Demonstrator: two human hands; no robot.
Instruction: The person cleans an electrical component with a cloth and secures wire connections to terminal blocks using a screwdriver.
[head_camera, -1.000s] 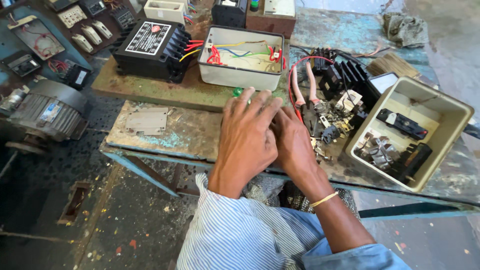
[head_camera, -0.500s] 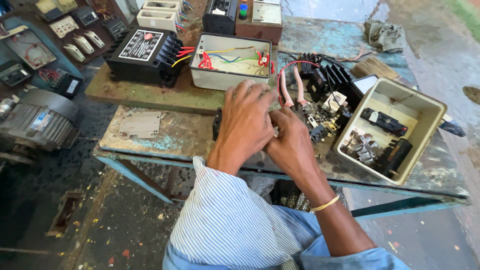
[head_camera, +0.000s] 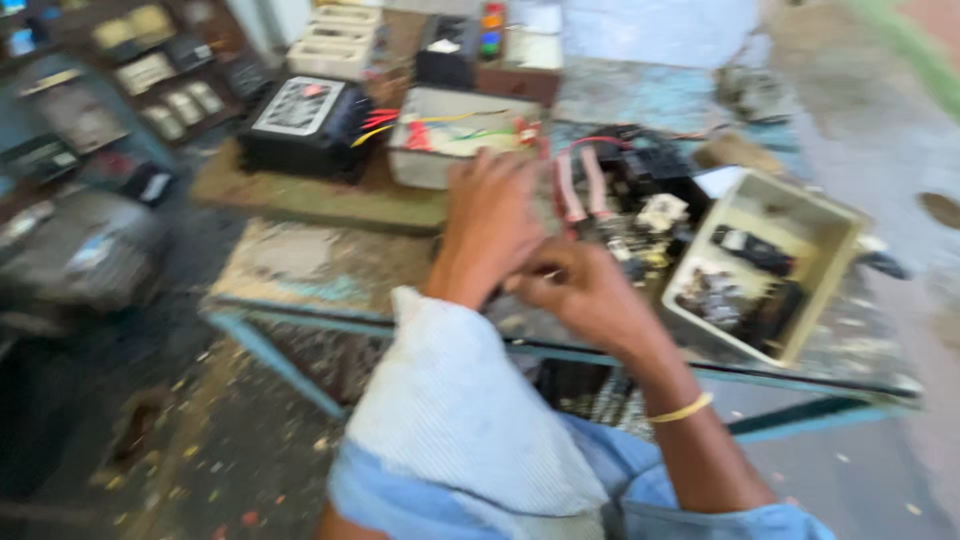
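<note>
The picture is blurred by motion. My left hand (head_camera: 492, 222), in a striped white sleeve, reaches over the front of a worn metal table (head_camera: 300, 262). Its fingers curl down onto something hidden beneath them. My right hand (head_camera: 582, 292), with a thin gold bracelet at the wrist, sits just right of it and touches it, fingers bent toward the left palm. Whatever lies between the two hands is covered. Red-handled pliers (head_camera: 578, 188) and a heap of dark electrical parts (head_camera: 640, 215) lie right behind my hands.
A cream metal box (head_camera: 830, 250) holding dark parts stands at the right. Behind are an open grey box with coloured wires (head_camera: 455, 140) and a black unit (head_camera: 300, 125) on a wooden board. A grey motor (head_camera: 85, 255) sits at the left, with switches on a shelf (head_camera: 150, 70).
The camera has swung and the picture has blurred. My hands have stayed together at the table's front, and the right hand has drawn slightly back toward me.
</note>
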